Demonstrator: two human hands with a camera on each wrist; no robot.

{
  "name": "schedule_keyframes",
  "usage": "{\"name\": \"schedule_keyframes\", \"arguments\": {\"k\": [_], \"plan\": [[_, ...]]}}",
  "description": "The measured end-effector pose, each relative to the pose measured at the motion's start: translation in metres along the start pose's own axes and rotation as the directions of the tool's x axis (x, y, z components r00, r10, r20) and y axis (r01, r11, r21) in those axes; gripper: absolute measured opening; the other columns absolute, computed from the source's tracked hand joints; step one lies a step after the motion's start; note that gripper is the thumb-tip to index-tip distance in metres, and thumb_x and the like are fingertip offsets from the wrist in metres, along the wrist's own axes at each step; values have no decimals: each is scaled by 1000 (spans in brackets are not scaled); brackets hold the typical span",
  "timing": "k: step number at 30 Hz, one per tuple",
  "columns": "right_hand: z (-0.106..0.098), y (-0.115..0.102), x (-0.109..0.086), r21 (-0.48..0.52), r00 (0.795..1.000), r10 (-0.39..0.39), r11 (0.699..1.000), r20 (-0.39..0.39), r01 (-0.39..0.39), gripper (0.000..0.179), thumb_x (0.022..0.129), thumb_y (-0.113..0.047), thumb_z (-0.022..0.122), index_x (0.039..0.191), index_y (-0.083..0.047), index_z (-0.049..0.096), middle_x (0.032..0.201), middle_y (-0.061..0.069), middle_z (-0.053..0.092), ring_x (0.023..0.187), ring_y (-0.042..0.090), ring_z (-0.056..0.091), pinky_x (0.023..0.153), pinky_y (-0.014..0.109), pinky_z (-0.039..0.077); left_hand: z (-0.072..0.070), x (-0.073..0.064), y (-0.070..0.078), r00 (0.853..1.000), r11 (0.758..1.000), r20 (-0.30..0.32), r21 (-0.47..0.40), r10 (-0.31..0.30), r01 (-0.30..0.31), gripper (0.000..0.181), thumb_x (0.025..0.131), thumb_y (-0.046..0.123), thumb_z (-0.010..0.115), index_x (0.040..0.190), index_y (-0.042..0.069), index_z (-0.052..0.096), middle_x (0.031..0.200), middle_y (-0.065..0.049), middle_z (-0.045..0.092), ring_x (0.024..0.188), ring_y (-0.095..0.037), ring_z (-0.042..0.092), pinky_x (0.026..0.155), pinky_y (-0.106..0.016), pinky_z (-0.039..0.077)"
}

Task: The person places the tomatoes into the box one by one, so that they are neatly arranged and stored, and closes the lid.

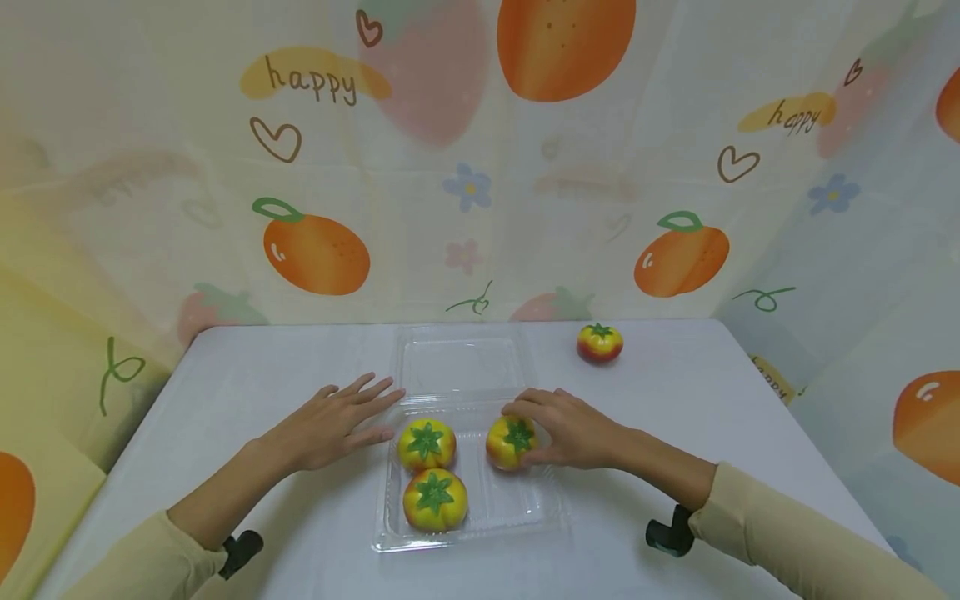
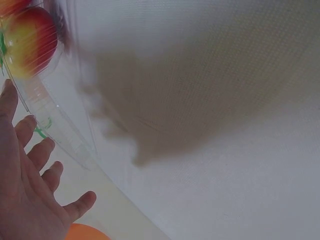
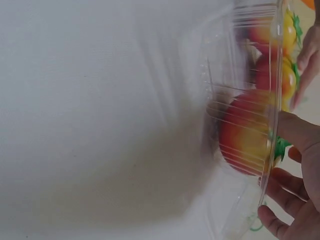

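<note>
On the white surface (image 1: 262,367) lies one clear plastic box (image 1: 517,512) with its lid folded back. The step in hand looks like filling it: the right hand (image 1: 570,429) curls its fingers round a toy tomato (image 1: 510,442) in the tray's far right corner, while the left hand (image 1: 330,421) rests flat with fingers spread at the box's left edge. Four tomatoes in all, three in the tray and one (image 1: 599,342) well apart near the far edge, so the next move likely calls for letting go and reaching out for that one.
</note>
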State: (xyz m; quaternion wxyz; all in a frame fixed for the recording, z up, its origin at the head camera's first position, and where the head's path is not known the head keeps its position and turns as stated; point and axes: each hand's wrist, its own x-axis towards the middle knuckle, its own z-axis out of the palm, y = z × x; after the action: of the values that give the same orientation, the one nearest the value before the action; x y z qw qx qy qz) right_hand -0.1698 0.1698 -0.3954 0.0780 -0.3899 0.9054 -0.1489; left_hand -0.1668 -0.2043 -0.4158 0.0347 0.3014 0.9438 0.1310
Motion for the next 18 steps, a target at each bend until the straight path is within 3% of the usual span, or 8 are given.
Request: {"name": "schedule_keyframes", "arguments": {"k": [5, 11, 15, 18], "plan": [[-9, 3, -2, 87, 1000, 18, 996, -22, -16, 58, 83, -37, 82, 133, -17, 60, 129, 1, 60, 116, 21, 58, 97, 41, 52, 2, 1, -1, 1000, 1000, 3, 0, -2, 2, 64, 99, 55, 49, 152, 21, 43, 156, -10, 39, 146, -41, 28, 105, -71, 31], [-25, 19, -1, 144, 991, 84, 987, -103, -68, 59, 85, -39, 79, 135, -16, 58, 129, 2, 61, 110, 23, 61, 90, 40, 56, 0, 0, 0, 1000, 1000, 10, 1, -8, 8, 63, 99, 55, 48, 152, 21, 43, 156, -10, 39, 146, -41, 28, 105, -71, 31], [-40, 34, -1, 164, 971, 135, 981, -199, -103, 63, 84, -37, 80, 137, -12, 57, 128, 5, 62, 109, 22, 60, 88, 41, 56, 0, -1, 0, 1000, 1000, 9, 6, -5, 5, 63, 100, 55, 48, 152, 20, 43, 156, -10, 40, 146, -41, 27, 105, -70, 31], [-49, 45, -3, 183, 943, 170, 976, -285, -121, 64, 83, -31, 82, 137, -9, 56, 126, 9, 63, 109, 25, 61, 90, 45, 56, -1, -2, 0, 1000, 1000, 8, 8, 2, -2, 63, 100, 54, 48, 152, 20, 43, 156, -10, 40, 146, -41, 27, 105, -70, 32]]}}
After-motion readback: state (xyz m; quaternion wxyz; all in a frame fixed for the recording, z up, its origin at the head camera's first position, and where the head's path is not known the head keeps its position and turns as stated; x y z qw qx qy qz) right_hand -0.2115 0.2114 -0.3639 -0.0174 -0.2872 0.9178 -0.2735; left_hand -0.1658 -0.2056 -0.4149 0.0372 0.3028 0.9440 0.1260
